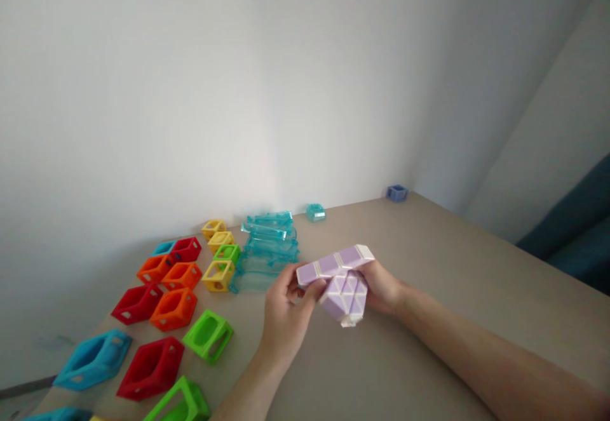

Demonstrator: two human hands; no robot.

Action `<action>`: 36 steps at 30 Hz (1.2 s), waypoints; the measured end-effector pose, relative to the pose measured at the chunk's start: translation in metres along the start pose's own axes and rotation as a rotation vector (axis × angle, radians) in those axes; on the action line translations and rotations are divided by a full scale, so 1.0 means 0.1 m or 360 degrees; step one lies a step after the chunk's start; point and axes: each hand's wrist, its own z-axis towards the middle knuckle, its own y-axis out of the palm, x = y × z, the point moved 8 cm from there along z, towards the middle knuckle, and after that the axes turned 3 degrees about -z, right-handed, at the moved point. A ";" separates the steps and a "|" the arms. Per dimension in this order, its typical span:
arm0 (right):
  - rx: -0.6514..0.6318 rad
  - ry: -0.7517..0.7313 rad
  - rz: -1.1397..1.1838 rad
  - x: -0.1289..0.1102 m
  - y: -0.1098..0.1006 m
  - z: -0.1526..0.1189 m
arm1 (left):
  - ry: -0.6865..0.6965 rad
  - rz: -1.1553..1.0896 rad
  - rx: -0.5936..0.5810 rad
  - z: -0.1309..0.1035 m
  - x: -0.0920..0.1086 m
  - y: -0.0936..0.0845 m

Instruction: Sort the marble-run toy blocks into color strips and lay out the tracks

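A lilac and white folding snake puzzle (344,294) is held up above the table, between both hands. Its upper part forms a straight bar, and below that hangs a folded cluster of triangular faces. My left hand (288,310) pinches the bar's left end, thumb in front and fingers behind. On the other side my right hand (384,287) grips the puzzle from behind its right end, where most of its fingers are hidden.
Open-sided cube frames in red, orange (174,310), green (208,337), yellow and blue cover the table's left side. Translucent teal pieces (267,243) lie near the wall. A small teal piece (315,212) and a purple-blue frame (397,193) are further right.
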 end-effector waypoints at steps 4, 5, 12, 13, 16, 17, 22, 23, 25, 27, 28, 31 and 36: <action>0.0047 0.0076 0.0156 0.06 -0.06 0.01 | 0.0005 0.0092 0.0019 0.01 -0.02 -0.02; 0.0041 0.0070 0.0170 0.05 -0.05 0.00 | 0.0014 0.0126 0.0028 0.01 -0.02 -0.03; -0.0156 -0.0091 -0.0022 -0.10 0.15 0.00 | 0.0007 0.0341 0.0269 -0.01 0.02 -0.15; -0.0176 -0.0128 -0.0111 -0.13 0.16 -0.01 | -0.0005 0.0348 0.0318 -0.01 0.02 -0.17; -0.0136 -0.0333 -0.0336 -0.24 0.18 -0.05 | -0.0055 0.0308 0.0342 0.01 -0.01 -0.19; -0.0110 -0.0399 -0.0384 -0.28 0.18 -0.08 | -0.0073 0.0282 0.0327 0.01 -0.02 -0.18; -0.0087 -0.0383 -0.0363 -0.30 0.17 -0.12 | -0.0112 0.0149 0.0181 0.00 -0.02 -0.12; -0.0115 -0.0326 -0.0328 -0.28 0.17 -0.11 | -0.0118 0.0118 0.0116 -0.01 -0.02 -0.09; -0.0183 -0.0191 -0.0273 -0.22 0.17 -0.09 | -0.0121 0.0094 -0.0043 -0.03 -0.02 -0.01; -0.0252 -0.0050 -0.0266 -0.15 0.17 -0.08 | -0.0102 0.0139 -0.0174 -0.05 -0.02 0.05; -0.0287 0.0014 -0.0273 -0.12 0.18 -0.08 | -0.0082 0.0181 -0.0216 -0.06 -0.01 0.06; -0.0367 0.0117 -0.0263 -0.06 0.20 -0.10 | 0.0008 0.0276 -0.0271 -0.09 0.01 0.08; -0.0420 0.0192 -0.0086 -0.02 0.26 -0.14 | 0.0136 0.0253 -0.0255 -0.13 0.07 0.08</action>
